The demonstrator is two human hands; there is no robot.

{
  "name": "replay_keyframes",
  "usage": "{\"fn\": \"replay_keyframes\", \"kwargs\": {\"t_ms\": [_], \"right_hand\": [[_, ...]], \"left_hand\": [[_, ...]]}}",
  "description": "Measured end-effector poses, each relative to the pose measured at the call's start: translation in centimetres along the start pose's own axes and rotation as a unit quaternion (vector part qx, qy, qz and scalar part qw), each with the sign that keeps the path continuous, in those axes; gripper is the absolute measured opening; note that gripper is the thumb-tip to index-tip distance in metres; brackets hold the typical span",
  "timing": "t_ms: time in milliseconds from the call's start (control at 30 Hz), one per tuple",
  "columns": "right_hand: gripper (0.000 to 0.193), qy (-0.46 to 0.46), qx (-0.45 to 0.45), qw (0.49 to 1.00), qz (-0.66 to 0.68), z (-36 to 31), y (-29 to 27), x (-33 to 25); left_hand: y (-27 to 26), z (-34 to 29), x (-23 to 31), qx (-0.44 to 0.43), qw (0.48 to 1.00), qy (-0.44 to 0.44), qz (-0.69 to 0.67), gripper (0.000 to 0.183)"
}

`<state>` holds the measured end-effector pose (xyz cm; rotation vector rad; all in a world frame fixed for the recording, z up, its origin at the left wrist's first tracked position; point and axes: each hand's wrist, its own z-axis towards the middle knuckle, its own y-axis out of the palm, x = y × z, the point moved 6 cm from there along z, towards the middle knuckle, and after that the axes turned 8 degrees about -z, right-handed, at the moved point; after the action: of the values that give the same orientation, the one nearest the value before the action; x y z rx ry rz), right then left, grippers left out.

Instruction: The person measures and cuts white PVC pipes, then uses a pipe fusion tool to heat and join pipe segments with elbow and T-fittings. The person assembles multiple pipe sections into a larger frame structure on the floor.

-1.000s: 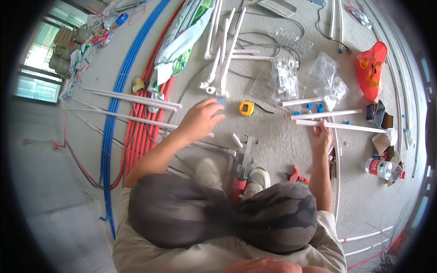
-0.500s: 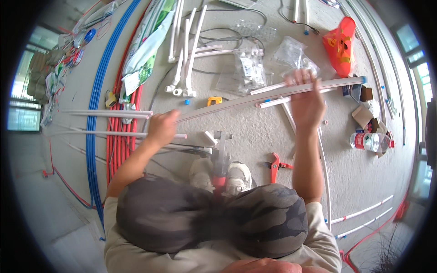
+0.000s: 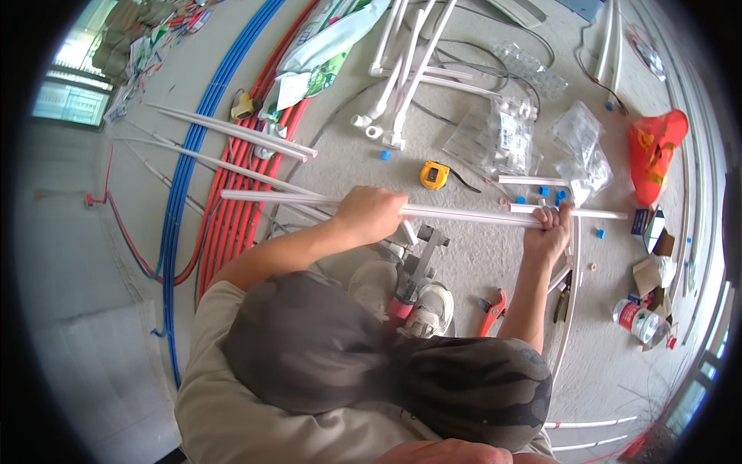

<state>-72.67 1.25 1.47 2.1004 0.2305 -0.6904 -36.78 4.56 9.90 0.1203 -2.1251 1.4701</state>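
The left hand [image 3: 372, 213] and right hand [image 3: 549, 238] clamp a white plastic pipe [image 3: 468, 215]; a tape measure [image 3: 434, 175] lies at the left hand's two o'clock.

Bare floor [image 3: 479, 259] lies open between the held pipe [image 3: 471, 215] and red cutter [image 3: 493, 311]; a grey tool [image 3: 422, 259] blocks its left.

You are at an indoor building site, indicated by the bare concrete floor [image 3: 471, 267], exposed blue pipes [image 3: 210, 108] and red pipes [image 3: 222, 240], red pipe cutter [image 3: 492, 313] and yellow tape measure [image 3: 434, 175].
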Motion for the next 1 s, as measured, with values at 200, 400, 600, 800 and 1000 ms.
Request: {"fn": "replay_keyframes", "kwargs": {"t_ms": [200,400,600,800,1000], "right_hand": [[0.024,-0.041,-0.060,0.992,-0.102,2.3,-5.2,-4.3],[0.025,-0.168,-0.029,0.566,-0.807,1.9,-11.3,-1.8],[0.042,-0.197,-0.003,0.401,-0.894,-1.0,-9.2,-1.4],[0.040,-0.306,-0.026,0.394,-0.866,-4.0,-7.2,-1.4],[0.032,-0.287,-0.089,0.488,-0.819,-5.0,-6.0,-0.1]], "left_hand": [[1.3,-2.2,-12.8,-0.275,0.928,-0.130,-0.215,0.041],[-4.6,0.8,-16.5,-0.020,0.966,-0.253,-0.056,0.033],[-7.6,8.2,-19.2,0.136,0.961,-0.235,-0.049,0.028],[-5.9,14.0,-16.3,0.084,0.906,-0.335,-0.243,0.021],[-1.1,13.9,-17.6,0.101,0.961,-0.250,-0.065,0.019]]}}
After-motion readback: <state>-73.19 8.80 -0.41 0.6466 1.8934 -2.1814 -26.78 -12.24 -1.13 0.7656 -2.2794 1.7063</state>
